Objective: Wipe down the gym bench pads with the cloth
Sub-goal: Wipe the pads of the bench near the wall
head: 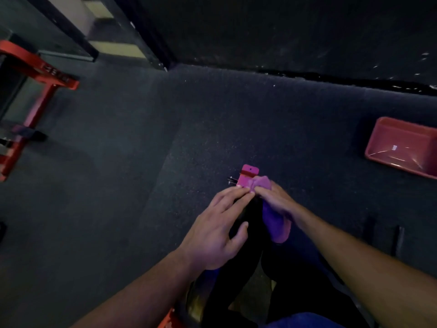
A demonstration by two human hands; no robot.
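Note:
A pink-purple cloth (276, 223) is gripped by my right hand (275, 200), bunched above the fingers and hanging down below them. It lies against a narrow black bench pad (248, 218) that runs away from me in the lower middle. My left hand (217, 230) rests on the pad's left side, fingers stretched forward, their tips meeting the right hand's fingertips. Just beyond the hands, a pink bracket (247, 175) with a metal pin sticks out at the pad's far end.
Dark speckled rubber floor (142, 162) spreads all around. A red plastic tray (404, 147) lies on the floor at the right. Red machine framing (40, 76) stands at the far left. A dark wall base runs across the back.

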